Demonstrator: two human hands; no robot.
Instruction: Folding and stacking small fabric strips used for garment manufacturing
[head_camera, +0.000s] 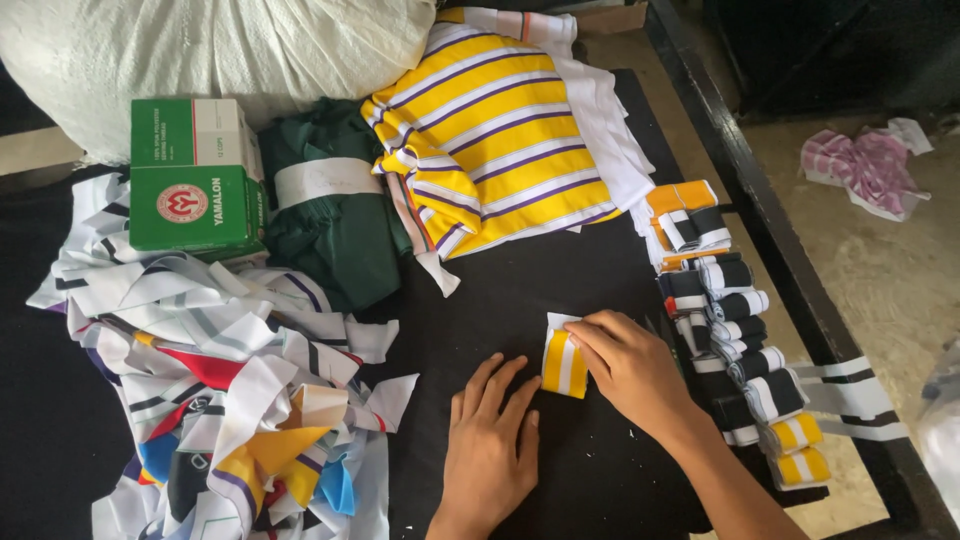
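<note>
Down near the front edge of the black worktop (520, 290), the right hand (625, 365) lies over a small folded strip of knit trim (562, 362), striped yellow and white, its fingers (590, 335) held together and pressing flat on the strip's right side rather than pinching it. The left hand (490, 440) rests palm down on the cloth just to the left of the strip, fingers slightly spread, gripping nothing. The strip's long axis runs roughly away from the person, tilted a little to the left at the far end, with its stripes running the same way. It looks light, soft and floppy, likely to unfold or slide on the smooth cloth unless it is held down; the sensible place to take it seems to be at a short end or along the folded edge, pinched between thumb and fingertips. To the right, a row of similar folded trims (735, 340) in black, white, orange and yellow lines the worktop's edge. Farther back lies a yellow striped fabric piece (500, 140), beside a dark green bundle (335, 215) and a green cardboard box (195, 175). A loose heap of mixed fabric scraps (215, 390) fills the left side.
</note>
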